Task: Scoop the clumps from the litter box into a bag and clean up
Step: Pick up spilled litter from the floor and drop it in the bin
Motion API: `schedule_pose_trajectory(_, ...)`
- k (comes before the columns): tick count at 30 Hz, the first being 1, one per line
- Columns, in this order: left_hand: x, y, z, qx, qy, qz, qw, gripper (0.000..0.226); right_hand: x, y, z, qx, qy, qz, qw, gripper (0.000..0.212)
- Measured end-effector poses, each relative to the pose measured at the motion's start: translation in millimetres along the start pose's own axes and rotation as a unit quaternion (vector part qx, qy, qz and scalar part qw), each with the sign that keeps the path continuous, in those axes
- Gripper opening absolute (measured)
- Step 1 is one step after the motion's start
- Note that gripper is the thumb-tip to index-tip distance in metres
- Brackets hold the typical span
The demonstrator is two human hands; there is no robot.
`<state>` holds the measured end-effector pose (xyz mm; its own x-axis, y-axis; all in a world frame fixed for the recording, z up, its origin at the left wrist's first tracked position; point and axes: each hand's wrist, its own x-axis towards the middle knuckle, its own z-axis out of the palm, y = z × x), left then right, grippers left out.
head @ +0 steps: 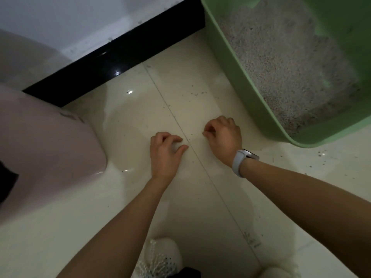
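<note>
Cleanup step: your left hand loosely curled, empty; right hand fingertips pinched, contents unclear. Litter box beyond right hand. Next: gather scattered grains off floor.

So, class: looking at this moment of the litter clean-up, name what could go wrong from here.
1. Stray litter grains lie across the floor tiles; bare-handed picking by the left hand and right hand may miss some.
2. The shoe could tread grains further.
3. The green litter box sits close by the right arm; a nudge might spill more.

Head cam, looking steeply down, close over floor (wide-angle)
</note>
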<state>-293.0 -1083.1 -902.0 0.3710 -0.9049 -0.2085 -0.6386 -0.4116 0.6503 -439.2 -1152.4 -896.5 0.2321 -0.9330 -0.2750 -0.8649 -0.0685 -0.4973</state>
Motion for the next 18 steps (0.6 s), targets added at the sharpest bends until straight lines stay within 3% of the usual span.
schedule_pose_trajectory(9,2,0,4,-0.003,0.023,0.03,0.999,0.01,4,4,0,-0.034,-0.006,-0.033,0.999,0.013)
schedule_pose_trajectory(13,2,-4,6,0.047,0.021,0.063,0.997,0.01,-3,12,-2,0.09,0.035,-0.009,0.995,0.011)
schedule_pose_trajectory(15,3,-1,3,0.008,0.009,0.032,0.999,0.008,-13,17,-4,0.14,0.065,-0.003,0.988,0.014)
schedule_pose_trajectory(18,3,5,-7,-0.099,0.008,-0.015,0.995,0.004,-26,29,-7,0.125,0.072,-0.008,0.99,0.02)
